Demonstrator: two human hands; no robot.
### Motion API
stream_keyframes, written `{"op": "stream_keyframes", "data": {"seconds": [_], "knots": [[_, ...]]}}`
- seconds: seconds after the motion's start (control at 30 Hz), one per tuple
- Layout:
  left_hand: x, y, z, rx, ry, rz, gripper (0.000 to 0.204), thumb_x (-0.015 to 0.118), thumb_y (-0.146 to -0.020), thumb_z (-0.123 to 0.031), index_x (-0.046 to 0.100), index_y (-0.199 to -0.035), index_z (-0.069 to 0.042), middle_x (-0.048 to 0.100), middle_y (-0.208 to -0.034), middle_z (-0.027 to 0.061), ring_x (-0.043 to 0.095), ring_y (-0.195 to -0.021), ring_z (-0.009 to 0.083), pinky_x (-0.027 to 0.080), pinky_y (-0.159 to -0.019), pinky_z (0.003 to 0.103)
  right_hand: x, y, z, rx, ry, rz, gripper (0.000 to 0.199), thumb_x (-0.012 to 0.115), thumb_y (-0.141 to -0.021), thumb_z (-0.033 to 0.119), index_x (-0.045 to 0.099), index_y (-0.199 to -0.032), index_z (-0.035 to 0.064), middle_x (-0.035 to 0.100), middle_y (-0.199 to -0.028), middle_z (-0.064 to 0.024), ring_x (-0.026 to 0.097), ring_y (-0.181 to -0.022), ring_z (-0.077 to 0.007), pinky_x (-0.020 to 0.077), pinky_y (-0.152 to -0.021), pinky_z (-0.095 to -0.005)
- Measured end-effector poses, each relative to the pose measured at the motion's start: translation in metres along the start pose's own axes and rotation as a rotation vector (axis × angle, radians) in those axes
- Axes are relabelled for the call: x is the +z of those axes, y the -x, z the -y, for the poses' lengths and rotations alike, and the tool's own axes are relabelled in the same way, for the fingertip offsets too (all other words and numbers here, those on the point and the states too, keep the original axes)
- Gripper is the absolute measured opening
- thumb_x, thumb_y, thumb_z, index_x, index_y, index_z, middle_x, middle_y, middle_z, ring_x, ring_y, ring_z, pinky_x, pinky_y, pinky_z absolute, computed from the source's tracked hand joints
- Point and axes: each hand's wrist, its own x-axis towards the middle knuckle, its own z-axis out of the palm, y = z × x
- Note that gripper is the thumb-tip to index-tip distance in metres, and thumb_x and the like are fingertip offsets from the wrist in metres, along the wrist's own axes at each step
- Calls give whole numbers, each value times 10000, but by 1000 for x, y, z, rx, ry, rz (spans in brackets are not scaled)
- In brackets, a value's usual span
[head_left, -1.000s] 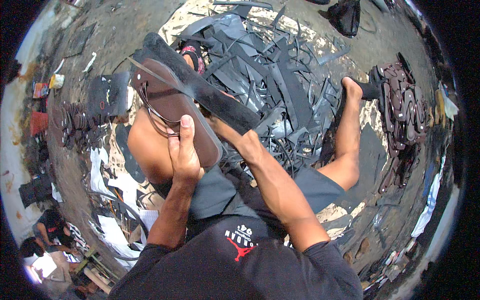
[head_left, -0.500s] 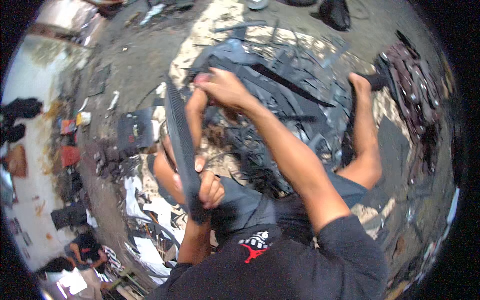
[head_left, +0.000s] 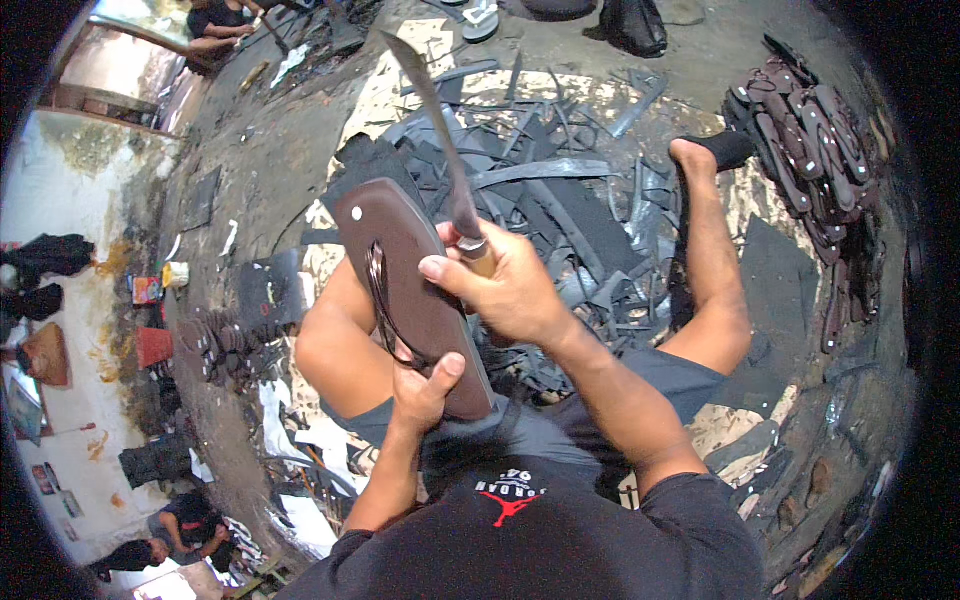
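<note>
A dark brown flip-flop (head_left: 415,265) with dark straps and a small white round sticker lies tilted above my lap, its upper side facing me. My left hand (head_left: 428,392) grips its lower end, thumb on top and the other fingers hidden beneath. In my right hand (head_left: 515,285) is a knife (head_left: 440,120) with a long curved blade and a pale handle, its tip pointing up and away. The right thumb rests at the sandal's right edge. Black rubber offcuts (head_left: 560,210) are heaped just beyond, between my legs.
Many finished-looking brown flip-flops (head_left: 815,150) are piled at the far right. A black bag (head_left: 633,28) and a grey-white sandal (head_left: 480,22) lie at the far side. More dark sandals (head_left: 215,340) sit on the left, near a red container (head_left: 154,346). Other people (head_left: 190,525) sit at lower left and upper left.
The sandal has turned from edge-on to show its brown upper side. My right hand has come back toward me beside it, and the knife blade now points up and away.
</note>
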Motion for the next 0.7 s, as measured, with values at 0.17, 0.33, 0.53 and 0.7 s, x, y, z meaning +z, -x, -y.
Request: {"op": "stream_keyframes", "data": {"seconds": [0.17, 0.33, 0.53, 0.7], "knots": [[12, -36, -76, 166, 505, -272, 497, 611, -1007, -421, 586, -1258, 7, 688, -1121, 78, 659, -993, 170, 520, -946, 350, 1, 38, 9, -76, 380, -41, 373, 746, -935, 282, 613, -1116, -15, 723, -802, -161, 702, -759, -153, 548, -687, -345], [-37, -25, -69, -116, 265, -135, 486, 586, -1031, -418, 525, -1316, -29, 657, -1147, 78, 642, -1026, 148, 521, -914, 318, 17, 67, 7, 31, 361, 134, 351, 747, -938, 244, 631, -1169, 6, 708, -960, -107, 662, -875, -137, 538, -773, -312], [-26, -10, -65, -235, 279, -329, 476, 565, -1035, -452, 540, -1272, -40, 640, -1079, 41, 629, -945, 127, 517, -851, 290, -19, 126, -76, -168, 831, 114, 374, 757, -807, 26, 645, -1163, 54, 664, -920, -134, 673, -791, -267, 532, -688, -345], [-29, -8, -61, -257, 304, -261, 491, 561, -1033, -471, 537, -1268, -40, 618, -1138, 49, 610, -1003, 133, 498, -901, 291, -20, 116, -94, -176, 850, 95, 435, 756, -721, -36, 657, -1128, 80, 624, -867, -125, 629, -728, -306, 516, -643, -400]]}}
